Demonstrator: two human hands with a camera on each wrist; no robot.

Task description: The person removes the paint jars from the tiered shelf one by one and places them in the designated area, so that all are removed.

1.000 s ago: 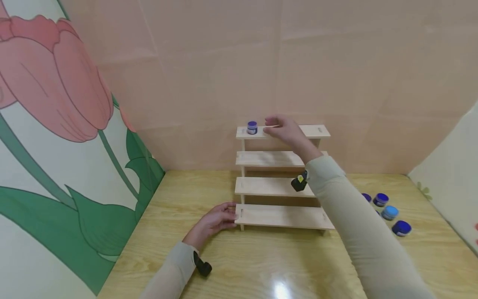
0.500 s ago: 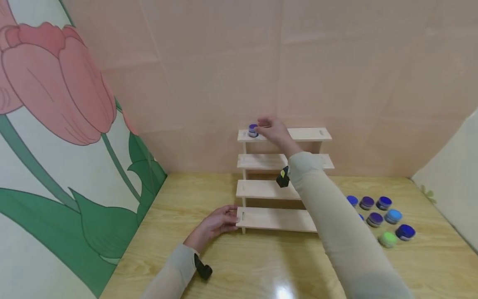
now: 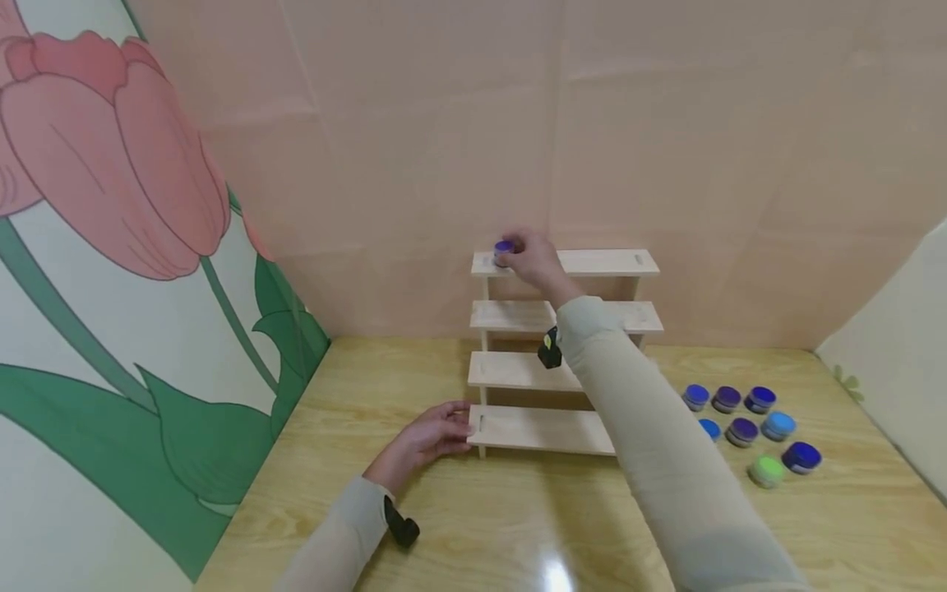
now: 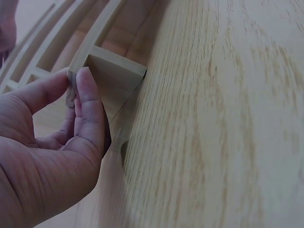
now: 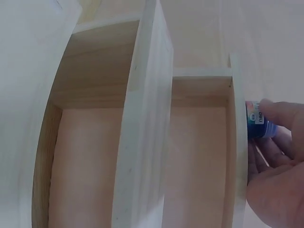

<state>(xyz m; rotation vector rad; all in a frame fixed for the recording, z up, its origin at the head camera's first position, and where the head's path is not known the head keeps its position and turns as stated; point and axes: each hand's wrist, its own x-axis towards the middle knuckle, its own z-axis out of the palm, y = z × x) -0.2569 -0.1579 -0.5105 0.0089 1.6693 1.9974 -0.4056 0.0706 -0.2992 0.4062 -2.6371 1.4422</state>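
A pale wooden stepped rack [image 3: 547, 429] with several shelves stands on the table against the back wall. On its top shelf, near the left end, sits a small jar [image 3: 503, 251] with a purple-blue lid. My right hand [image 3: 534, 259] pinches this jar between thumb and fingers. The right wrist view shows the jar [image 5: 256, 118] upright on the shelf with a printed label. Down at the lowest shelf, my left hand [image 3: 429, 436] grips the left end; in the left wrist view, thumb and fingers [image 4: 88, 95] pinch the board's edge.
To the right of the rack several jars stand on the wood-grain table [image 3: 414, 526], among them a green one [image 3: 766, 471] and a light blue one [image 3: 778, 426]. A tulip-patterned panel [image 3: 126, 164] rises at the left. My right forearm covers part of the lower shelves.
My right hand has moved left along the top shelf, from beside the jar to a pinch on it. More jars at the right have come into sight. The left hand keeps its grip.
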